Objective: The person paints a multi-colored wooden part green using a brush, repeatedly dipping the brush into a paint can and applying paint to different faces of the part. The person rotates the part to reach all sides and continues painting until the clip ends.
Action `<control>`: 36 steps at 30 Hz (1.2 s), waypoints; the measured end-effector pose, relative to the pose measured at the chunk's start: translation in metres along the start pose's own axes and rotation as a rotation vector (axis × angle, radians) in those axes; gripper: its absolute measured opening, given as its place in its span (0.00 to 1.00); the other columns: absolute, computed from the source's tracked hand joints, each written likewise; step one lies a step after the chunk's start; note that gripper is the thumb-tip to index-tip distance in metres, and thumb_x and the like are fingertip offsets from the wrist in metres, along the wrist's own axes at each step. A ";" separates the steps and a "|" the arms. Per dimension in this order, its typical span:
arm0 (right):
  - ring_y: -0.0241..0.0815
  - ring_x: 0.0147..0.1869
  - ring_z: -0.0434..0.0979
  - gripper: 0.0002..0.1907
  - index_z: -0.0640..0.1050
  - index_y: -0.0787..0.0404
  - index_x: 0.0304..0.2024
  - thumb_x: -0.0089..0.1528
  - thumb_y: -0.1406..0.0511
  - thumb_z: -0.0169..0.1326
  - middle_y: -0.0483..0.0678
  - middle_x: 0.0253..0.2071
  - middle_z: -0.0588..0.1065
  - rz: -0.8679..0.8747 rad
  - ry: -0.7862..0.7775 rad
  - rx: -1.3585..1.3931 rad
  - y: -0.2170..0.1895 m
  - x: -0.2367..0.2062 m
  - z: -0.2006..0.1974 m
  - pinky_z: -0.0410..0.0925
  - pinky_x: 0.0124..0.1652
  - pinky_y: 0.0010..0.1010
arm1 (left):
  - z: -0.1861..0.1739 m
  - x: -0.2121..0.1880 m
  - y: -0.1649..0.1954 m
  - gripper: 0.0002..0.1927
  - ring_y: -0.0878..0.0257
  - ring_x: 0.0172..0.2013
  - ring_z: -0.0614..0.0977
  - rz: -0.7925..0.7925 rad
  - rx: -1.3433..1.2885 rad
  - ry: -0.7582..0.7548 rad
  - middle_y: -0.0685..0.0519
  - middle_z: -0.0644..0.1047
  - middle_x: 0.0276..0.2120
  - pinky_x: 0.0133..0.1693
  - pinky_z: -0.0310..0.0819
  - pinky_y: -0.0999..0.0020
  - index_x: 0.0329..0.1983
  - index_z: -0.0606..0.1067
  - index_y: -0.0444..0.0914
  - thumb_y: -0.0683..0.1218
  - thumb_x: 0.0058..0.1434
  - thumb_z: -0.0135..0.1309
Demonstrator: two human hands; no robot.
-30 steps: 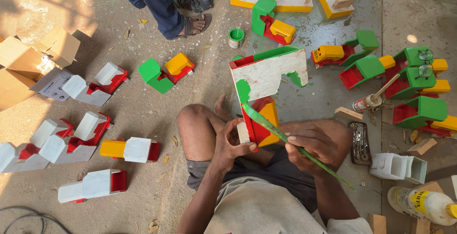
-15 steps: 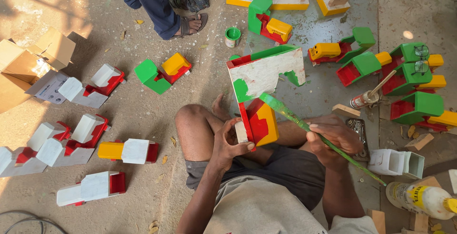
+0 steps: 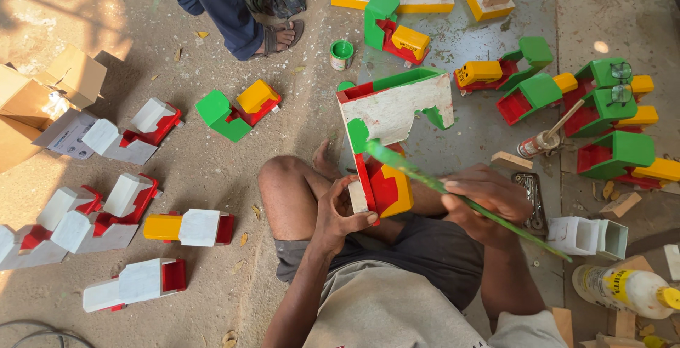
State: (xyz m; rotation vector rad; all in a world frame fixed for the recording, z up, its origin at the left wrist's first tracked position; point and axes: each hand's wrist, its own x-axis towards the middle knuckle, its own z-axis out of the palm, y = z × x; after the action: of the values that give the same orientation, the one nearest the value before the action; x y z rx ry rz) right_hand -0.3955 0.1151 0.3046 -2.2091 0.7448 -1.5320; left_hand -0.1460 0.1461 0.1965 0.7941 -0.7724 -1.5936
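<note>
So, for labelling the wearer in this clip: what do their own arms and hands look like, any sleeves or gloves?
Both arms are bare to the shoulder, no gloves, watch or rings visible on the left hand or right hand. Only the short sleeves of a light greyish shirt show.

A wooden toy piece [image 3: 386, 150], partly white, with red, yellow and green painted parts, stands tilted over the lap. A long, green-stained brush [image 3: 460, 199] slants across it, its tip at the green patch.
</note>
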 end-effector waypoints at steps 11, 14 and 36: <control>0.37 0.40 0.82 0.12 0.80 0.65 0.46 0.60 0.71 0.63 0.51 0.42 0.81 0.076 -0.011 0.083 -0.002 0.013 -0.021 0.74 0.41 0.25 | -0.002 0.002 -0.003 0.42 0.59 0.49 0.79 0.012 0.038 0.010 0.48 0.76 0.47 0.54 0.75 0.66 0.60 0.70 0.32 0.43 0.37 0.69; 0.38 0.42 0.82 0.11 0.81 0.66 0.44 0.60 0.71 0.64 0.53 0.40 0.81 0.070 -0.088 0.074 0.004 0.023 -0.018 0.74 0.41 0.25 | 0.000 0.003 -0.002 0.42 0.59 0.50 0.79 0.021 0.037 -0.007 0.48 0.75 0.48 0.56 0.74 0.66 0.60 0.70 0.31 0.43 0.38 0.69; 0.42 0.42 0.83 0.10 0.81 0.66 0.43 0.60 0.71 0.64 0.53 0.40 0.81 0.010 -0.036 -0.024 0.002 0.038 -0.009 0.75 0.40 0.28 | 0.001 0.007 -0.005 0.45 0.57 0.53 0.78 0.016 0.084 -0.026 0.46 0.75 0.50 0.59 0.71 0.65 0.61 0.69 0.31 0.46 0.37 0.71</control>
State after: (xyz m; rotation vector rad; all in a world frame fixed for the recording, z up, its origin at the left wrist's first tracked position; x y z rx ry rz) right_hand -0.3934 0.0906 0.3352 -2.2403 0.7659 -1.4825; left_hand -0.1501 0.1404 0.1920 0.8271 -0.8666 -1.5680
